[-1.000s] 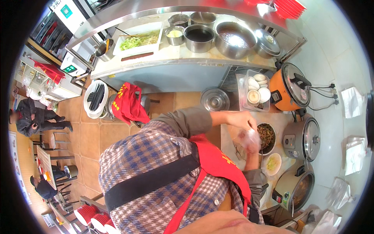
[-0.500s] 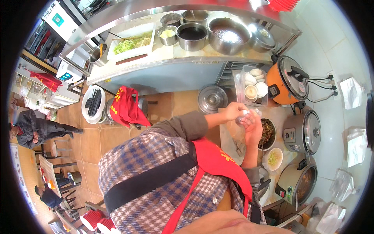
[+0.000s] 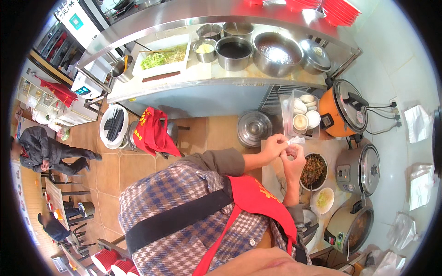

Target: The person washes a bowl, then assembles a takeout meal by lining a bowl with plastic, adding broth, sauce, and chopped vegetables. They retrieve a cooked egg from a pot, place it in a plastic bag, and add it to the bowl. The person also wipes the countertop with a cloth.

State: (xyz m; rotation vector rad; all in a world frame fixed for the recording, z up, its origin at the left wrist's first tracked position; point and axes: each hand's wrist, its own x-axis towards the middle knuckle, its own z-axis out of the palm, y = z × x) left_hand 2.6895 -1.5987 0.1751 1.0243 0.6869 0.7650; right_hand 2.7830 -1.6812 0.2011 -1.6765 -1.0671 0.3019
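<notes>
You stand at the tabletop (image 3: 326,144), its wall-side edge lined by an orange cooker (image 3: 343,108), a grey cooker (image 3: 357,169) and a tan cooker (image 3: 349,230), likely placed for the wall plugs (image 3: 394,110). A clear tub (image 3: 287,106) of white cups (image 3: 313,118) sits near the end edge; inward from the cookers, a bowl (image 3: 327,169) of chopped mix (image 3: 314,168) neighbors a smaller white bowl (image 3: 315,205) of greens (image 3: 325,198), apparently for easy reach. Above the tabletop, between tub and chopped mix, your left hand (image 3: 275,146) and right hand (image 3: 293,162) pinch a plastic bag (image 3: 297,140), a two-handed grasp suited to limp film.
</notes>
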